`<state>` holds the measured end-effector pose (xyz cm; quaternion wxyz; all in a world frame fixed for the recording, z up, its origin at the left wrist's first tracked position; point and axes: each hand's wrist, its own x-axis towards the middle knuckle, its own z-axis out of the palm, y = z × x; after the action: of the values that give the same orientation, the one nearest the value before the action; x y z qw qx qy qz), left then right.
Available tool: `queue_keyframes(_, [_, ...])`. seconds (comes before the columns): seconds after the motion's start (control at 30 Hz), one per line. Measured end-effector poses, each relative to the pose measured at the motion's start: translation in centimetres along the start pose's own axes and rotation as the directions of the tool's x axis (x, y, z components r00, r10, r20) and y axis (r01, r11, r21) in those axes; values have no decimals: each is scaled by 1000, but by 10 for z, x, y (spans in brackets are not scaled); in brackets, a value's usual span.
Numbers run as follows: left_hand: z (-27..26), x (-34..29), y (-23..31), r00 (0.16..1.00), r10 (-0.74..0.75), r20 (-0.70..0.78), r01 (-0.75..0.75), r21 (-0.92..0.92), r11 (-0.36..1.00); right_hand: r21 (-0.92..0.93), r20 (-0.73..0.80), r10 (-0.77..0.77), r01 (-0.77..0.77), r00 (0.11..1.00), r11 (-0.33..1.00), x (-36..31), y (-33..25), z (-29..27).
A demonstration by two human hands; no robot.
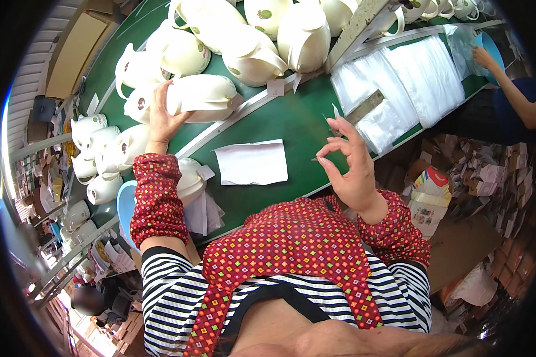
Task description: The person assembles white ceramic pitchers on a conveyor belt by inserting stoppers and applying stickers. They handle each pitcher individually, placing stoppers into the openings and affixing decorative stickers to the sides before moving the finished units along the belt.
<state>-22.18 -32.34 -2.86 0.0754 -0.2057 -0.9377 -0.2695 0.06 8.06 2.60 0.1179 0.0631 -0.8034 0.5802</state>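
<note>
My left hand [165,116] is wrapped round a cream-coloured jug [205,95] lying on its side on the green bench, its handle partly hidden by my fingers. My right hand [356,172] is raised over the bench, thumb and a fingertip pinched together and the other fingers spread. A tiny pointed thing shows at the pinch, too small to name. Between my hands lies a white paper sheet [253,162]. More cream jugs [250,56] with handles and small oval stickers crowd the far side of the bench, some with paper tags.
A metal rail [196,140] runs across the green bench [304,128]. Clear plastic bags [426,77] lie in stacks at the right, with a metal strip [365,107] on them. Another person's arm [509,89] reaches in at far right beside a blue basin [489,56]. Several jugs [104,157] stand at left.
</note>
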Motion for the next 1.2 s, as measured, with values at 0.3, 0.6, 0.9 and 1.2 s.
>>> queue_keyframes(0.3, [-66, -54, 67, 945, 190, -267, -230, -125, 965, -16, -25, -23, 22, 999, 1000, 16, -20, -11])
queue_keyframes(0.6, [-42, -94, 108, 881, -406, 243, 139, -953, -269, 338, 209, -134, 57, 969, 939, 42, -145, 22])
queue_keyframes(0.9, [5, -133, 128, 785, -109, 610, 509, -735, -449, 208, 611, 79, -256, 788, 944, 1, -183, 56])
queue_keyframes(1.2, [25, -147, 103, 815, -73, 574, 520, -782, -343, 37, 639, 83, -138, 765, 990, -24, -179, 86])
